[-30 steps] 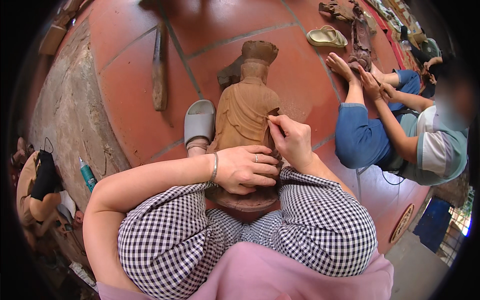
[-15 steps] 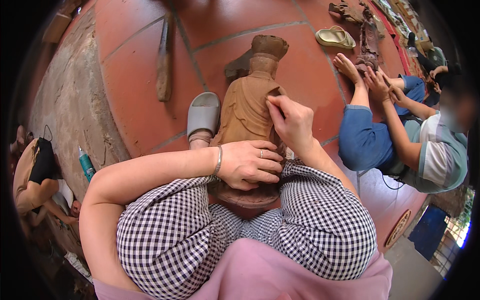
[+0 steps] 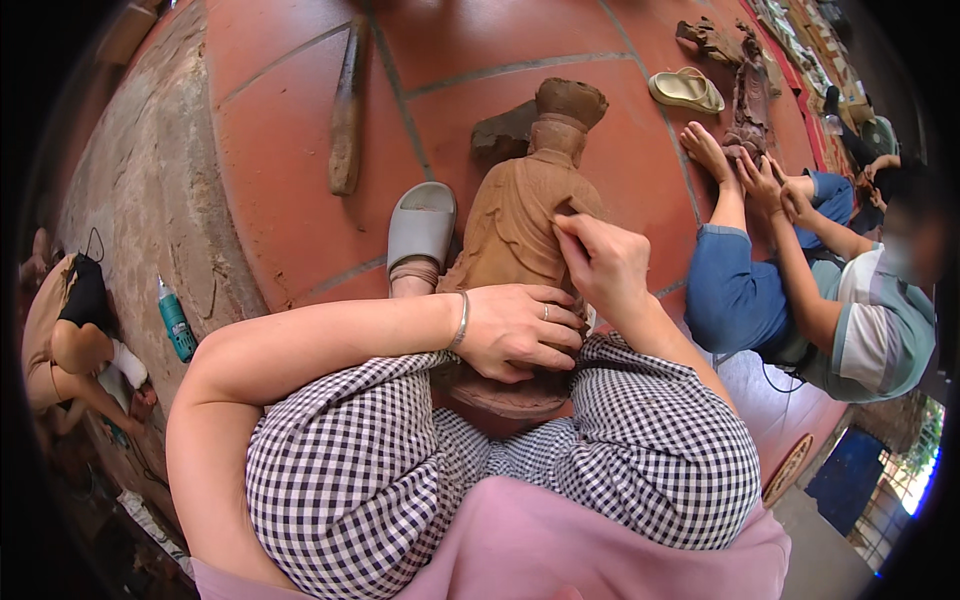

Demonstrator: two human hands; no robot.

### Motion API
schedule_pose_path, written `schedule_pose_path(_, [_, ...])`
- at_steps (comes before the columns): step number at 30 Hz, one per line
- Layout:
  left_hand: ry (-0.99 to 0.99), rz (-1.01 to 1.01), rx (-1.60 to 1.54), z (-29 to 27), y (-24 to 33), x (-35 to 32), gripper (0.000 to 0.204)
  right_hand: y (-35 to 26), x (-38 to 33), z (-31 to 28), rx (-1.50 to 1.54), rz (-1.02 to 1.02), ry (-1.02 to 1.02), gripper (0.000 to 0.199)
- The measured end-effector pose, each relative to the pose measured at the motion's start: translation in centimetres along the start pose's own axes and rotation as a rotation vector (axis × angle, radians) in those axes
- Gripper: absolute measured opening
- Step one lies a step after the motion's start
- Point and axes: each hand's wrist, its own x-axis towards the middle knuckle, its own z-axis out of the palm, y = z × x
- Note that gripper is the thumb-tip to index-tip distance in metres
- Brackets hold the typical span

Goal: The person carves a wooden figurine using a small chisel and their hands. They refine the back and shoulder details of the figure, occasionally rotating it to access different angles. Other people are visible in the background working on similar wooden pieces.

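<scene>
A carved brown statue [image 3: 520, 220] of a robed figure with a tall headdress, seemingly wooden, leans away from me with its round base between my knees. My left hand [image 3: 520, 330] lies across its lower part, fingers slightly spread and curved over the carving. At the figure's right shoulder, my right hand [image 3: 608, 262] is closed in a pinch, fingertips against the surface. A small dark bit shows at those fingertips; whether it is a held piece or a hollow in the carving, I cannot tell.
A dark block [image 3: 503, 132] lies beside the statue's head. A wooden club [image 3: 348, 110] rests on the red tiles [image 3: 270, 130]. A teal power tool [image 3: 177, 322] is at left. A seated co-worker [image 3: 800, 270] handles another carving [image 3: 750, 90] near a beige clog [image 3: 687, 90]; another person crouches at far left.
The whole scene has shifted slightly right in view. My left hand stays on the statue and my right pinch remains at its shoulder. The person at far left has moved their arms.
</scene>
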Motion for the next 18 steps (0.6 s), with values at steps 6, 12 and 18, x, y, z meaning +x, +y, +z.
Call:
schedule_pose_path(6, [-0.025, 0.014, -0.011, -0.3, -0.2, 0.8, 0.058, 0.2, 4.8, 2.0, -0.205, -0.020, -0.132, 0.005])
schedule_pose_path(12, [0.011, -0.011, -0.001, 0.0, 0.1, -0.2, 0.057, -0.8, 2.0, 0.6, -0.070, 0.037, -0.126, 0.011])
schedule_pose_path(18, [-0.037, 0.004, -0.018, -0.5, -0.2, 0.8, 0.057, 0.3, 5.7, 2.1, -0.231, -0.029, -0.187, 0.008])
